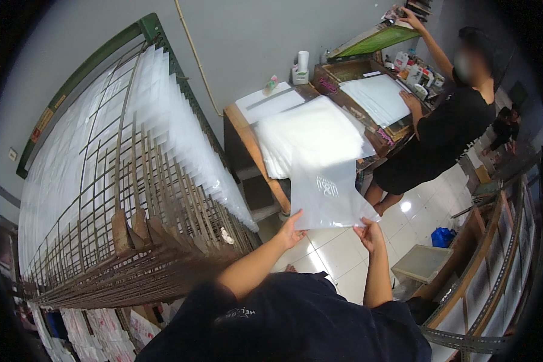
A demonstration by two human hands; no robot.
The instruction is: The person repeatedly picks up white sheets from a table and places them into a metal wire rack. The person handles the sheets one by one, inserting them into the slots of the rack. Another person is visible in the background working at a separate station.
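Between my two hands is a translucent plastic bag (pixel 338 205) with white print on it. My left hand (pixel 292 230) pinches its near left corner, and my right hand (pixel 368 233) pinches the near right corner. The bag's far end reaches up to a thick stack of whitish plastic bags (pixel 308 130) on a wooden table (pixel 247 136); whether it still rests on the stack I cannot tell. To my left stands a wire drying rack (pixel 133 175), its tiers loaded with sheets of the same translucent plastic (pixel 181 133).
A co-worker (pixel 455 127) at the far right raises a green screen-printing frame (pixel 377 41) with one hand; the other rests on a pale sheet (pixel 377 99) on the printing bed. Bottles (pixel 413 73) stand behind. Frames in a shelf (pixel 485 265) line the right; a blue bag (pixel 443 237) lies nearby.
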